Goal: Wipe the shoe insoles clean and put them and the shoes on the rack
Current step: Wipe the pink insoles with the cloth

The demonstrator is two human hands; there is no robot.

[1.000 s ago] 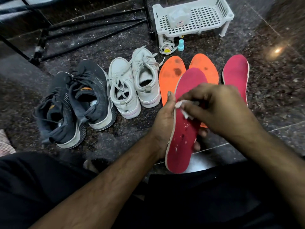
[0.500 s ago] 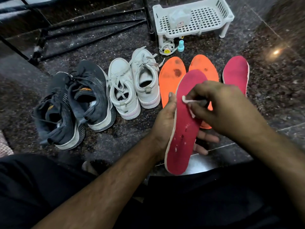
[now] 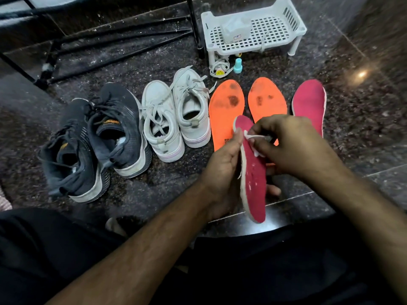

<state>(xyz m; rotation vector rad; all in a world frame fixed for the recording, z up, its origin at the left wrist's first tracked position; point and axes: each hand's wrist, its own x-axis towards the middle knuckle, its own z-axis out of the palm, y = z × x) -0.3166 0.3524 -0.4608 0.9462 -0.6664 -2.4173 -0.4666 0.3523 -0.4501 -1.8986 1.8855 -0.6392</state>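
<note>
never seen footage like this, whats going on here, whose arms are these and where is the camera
There is no machine here. A person wears a camera on the head, looking forward and down, so the two arms at the bottom are the wearer's own.

The left hand holds a pink insole tilted on edge, and the right hand pinches a small white wipe against it.

On the dark stone floor lie a pair of dark sneakers, a pair of white sneakers, two orange insoles with dark stains, and a second pink insole. Behind them stands a small white plastic rack, and to its left a black metal frame.
</note>
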